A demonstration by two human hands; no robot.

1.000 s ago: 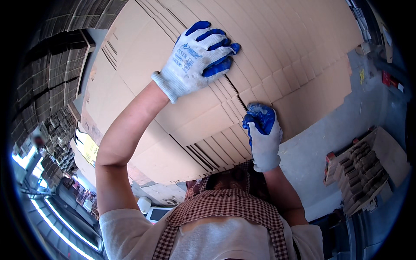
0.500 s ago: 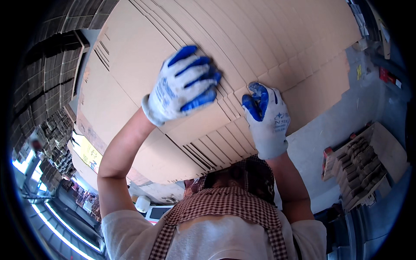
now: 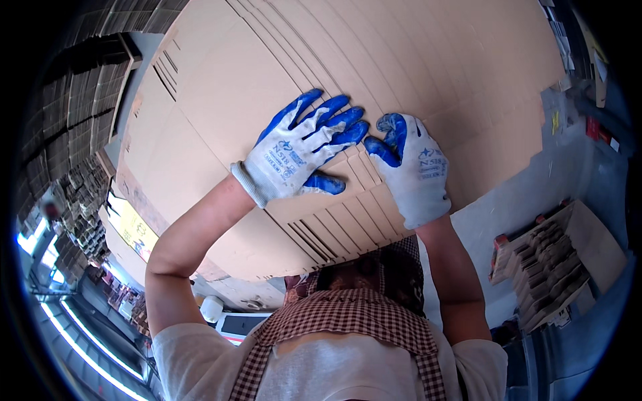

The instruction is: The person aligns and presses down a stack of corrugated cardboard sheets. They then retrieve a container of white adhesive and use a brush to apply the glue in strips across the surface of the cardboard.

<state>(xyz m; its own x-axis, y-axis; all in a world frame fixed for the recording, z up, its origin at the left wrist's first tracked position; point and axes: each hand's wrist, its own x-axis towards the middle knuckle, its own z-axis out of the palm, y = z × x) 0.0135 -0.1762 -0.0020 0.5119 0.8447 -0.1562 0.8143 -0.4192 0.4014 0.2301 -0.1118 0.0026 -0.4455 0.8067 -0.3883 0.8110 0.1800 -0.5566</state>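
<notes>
Evidently both gloved hands are busy on one thing, a broad spread of flat cardboard sheets [image 3: 468, 80] that lies right before the person and reaches back to the checked apron [image 3: 354, 307]; the sheets overlap in steps, their edges showing as a run of close lines. The left hand [image 3: 294, 150] lies palm down on them, fingers stretched out and thumb set apart, gripping nothing that I can see; the right hand [image 3: 411, 160] is just beside it, fingers curled and thumb drawn in near the forefinger, though from where I stand I cannot tell whether an edge is pinched there. I'd judge the step in hand to be handling those stepped edges, the left hand steadying; any next move would seem to call for a light, even touch, so the layers don't slide askew; off to the right, well apart, stands an open box [image 3: 605, 234] of stacked cardboard pieces [image 3: 552, 260].
</notes>
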